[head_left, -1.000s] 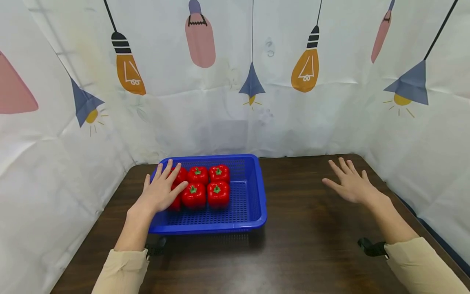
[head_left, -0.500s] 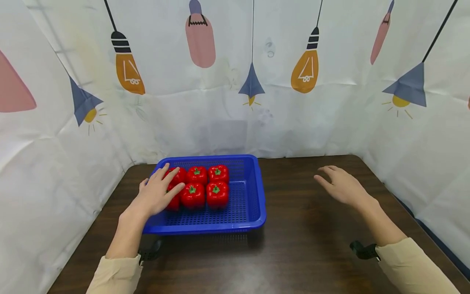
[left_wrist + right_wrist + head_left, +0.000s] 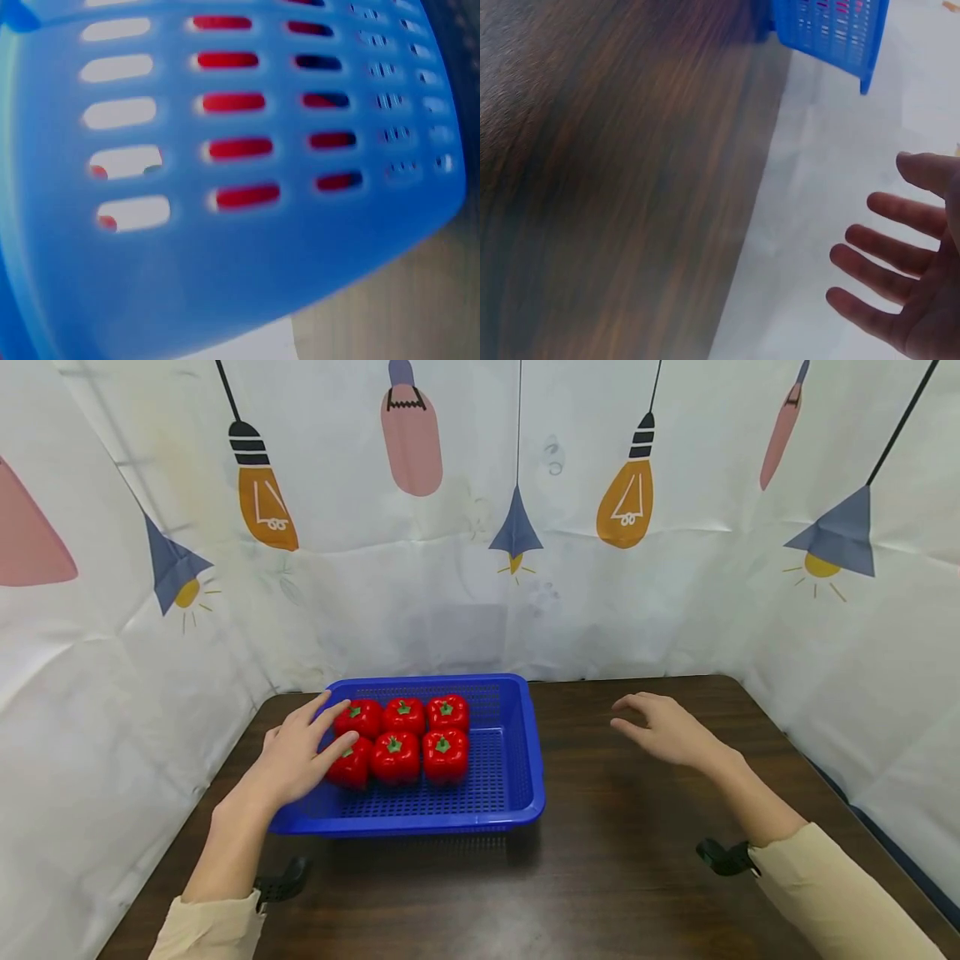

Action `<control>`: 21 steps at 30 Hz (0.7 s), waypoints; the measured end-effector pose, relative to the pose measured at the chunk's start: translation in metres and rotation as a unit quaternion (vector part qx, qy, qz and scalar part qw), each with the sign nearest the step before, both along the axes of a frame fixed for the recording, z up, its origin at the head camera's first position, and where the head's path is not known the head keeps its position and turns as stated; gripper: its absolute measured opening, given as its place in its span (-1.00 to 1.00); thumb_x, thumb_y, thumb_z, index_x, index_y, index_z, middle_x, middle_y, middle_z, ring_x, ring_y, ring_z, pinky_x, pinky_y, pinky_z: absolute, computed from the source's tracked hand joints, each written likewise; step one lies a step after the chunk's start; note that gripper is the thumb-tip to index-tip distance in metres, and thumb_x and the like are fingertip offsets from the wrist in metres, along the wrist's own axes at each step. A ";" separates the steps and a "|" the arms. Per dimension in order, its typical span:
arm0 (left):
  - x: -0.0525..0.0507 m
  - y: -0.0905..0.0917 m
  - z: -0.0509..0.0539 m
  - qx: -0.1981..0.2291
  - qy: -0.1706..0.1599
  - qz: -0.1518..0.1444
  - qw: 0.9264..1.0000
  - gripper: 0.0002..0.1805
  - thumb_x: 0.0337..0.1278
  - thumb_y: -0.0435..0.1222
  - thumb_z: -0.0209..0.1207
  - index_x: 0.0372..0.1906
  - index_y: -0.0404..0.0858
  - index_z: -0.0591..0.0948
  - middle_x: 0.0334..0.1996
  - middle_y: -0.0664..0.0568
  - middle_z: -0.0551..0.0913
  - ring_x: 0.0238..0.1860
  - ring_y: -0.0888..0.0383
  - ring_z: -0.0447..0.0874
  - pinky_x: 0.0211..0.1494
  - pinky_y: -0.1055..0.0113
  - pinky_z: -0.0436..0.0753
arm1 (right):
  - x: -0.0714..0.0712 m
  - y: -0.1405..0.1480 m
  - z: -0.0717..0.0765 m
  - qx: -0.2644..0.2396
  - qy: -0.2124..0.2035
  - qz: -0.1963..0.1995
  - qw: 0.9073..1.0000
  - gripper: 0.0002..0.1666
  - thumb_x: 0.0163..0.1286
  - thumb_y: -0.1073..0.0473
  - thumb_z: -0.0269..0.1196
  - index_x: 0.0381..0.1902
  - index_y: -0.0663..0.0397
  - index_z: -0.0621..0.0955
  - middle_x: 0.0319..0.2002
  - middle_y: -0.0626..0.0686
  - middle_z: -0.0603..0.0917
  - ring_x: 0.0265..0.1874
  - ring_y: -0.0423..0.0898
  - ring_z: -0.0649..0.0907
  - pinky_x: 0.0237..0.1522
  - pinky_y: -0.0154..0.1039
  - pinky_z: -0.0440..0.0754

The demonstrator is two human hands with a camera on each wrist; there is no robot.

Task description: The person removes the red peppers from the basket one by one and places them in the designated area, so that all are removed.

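Left hand [image 3: 294,762]: fingers parted and loosely bent, at 9 o'clock of the blue basket [image 3: 491,777], over its rim, thumb close to the nearest pepper; grips nothing that we can make out, and we cannot tell whether it touches. Right hand [image 3: 667,732]: relaxed, fingers apart, holding nothing, above the dark table [image 3: 600,868] at 3 o'clock, well apart from the basket.

We count six red peppers [image 3: 396,758], green stems up, two rows of three toward the basket's 9 o'clock; mesh floor shows at 3. Lamp-print cloth [image 3: 450,610] hangs at 12.
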State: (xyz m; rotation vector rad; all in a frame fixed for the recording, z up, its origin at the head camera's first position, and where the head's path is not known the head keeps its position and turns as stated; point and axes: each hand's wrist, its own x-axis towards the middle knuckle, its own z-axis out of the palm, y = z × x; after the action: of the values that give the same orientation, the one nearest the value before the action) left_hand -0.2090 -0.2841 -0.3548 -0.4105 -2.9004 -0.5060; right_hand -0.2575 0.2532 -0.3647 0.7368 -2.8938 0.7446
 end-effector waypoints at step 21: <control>0.021 -0.032 -0.014 0.064 0.012 -0.009 0.998 -0.30 0.52 0.00 0.07 0.56 -0.27 0.30 0.60 -0.28 0.03 0.49 -0.49 -0.02 0.15 -0.68 0.04 | -0.015 -0.067 0.030 -0.089 0.058 0.079 0.991 -0.84 0.51 0.15 0.28 -0.04 0.03 0.72 -0.06 -0.04 0.74 -0.09 -0.10 0.68 -0.14 -0.06 0.62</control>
State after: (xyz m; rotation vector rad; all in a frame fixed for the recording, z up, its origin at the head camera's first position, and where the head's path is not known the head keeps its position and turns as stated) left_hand -0.1878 -0.3162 -0.3685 -0.4216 -2.8229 -0.6813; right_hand -0.2720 0.1865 -0.3343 0.9610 -2.6454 0.9284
